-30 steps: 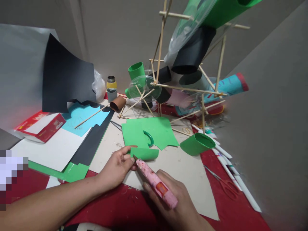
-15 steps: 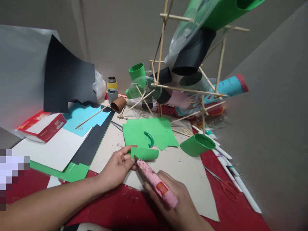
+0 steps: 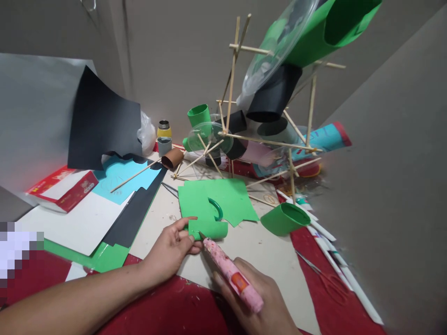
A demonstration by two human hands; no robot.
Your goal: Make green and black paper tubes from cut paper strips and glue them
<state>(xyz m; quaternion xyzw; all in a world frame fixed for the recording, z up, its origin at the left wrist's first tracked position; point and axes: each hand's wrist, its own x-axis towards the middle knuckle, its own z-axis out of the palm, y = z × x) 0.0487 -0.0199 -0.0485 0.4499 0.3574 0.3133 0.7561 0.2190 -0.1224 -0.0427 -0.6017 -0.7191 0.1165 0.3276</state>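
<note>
My left hand [image 3: 179, 242] grips the left end of a small rolled green paper tube [image 3: 213, 229], its fingers closed around that end. My right hand [image 3: 258, 288] is wrapped around a pink glue gun [image 3: 230, 272]. The gun's dark tip meets the front of the tube near its seam, and a thin shiny streak shows on the paper to the left of it. Just behind the tube lie cut green sheets [image 3: 237, 197] with a dark green tape ring [image 3: 217, 209]. A larger green tube [image 3: 282, 218] lies at the right.
A wooden-stick frame [image 3: 265, 139] bearing paper tubes and clear discs rises behind. Scissors [image 3: 324, 277] lie at right on the red cloth. At left are a red box [image 3: 66, 195], a blue sheet [image 3: 139, 179] and a curved black sheet [image 3: 104, 125]. A brown tube [image 3: 172, 159] stands farther back.
The glue gun tip has slid rightward along the small green tube, leaving a streak behind it. My left hand keeps its hold. The whole view has shifted slightly.
</note>
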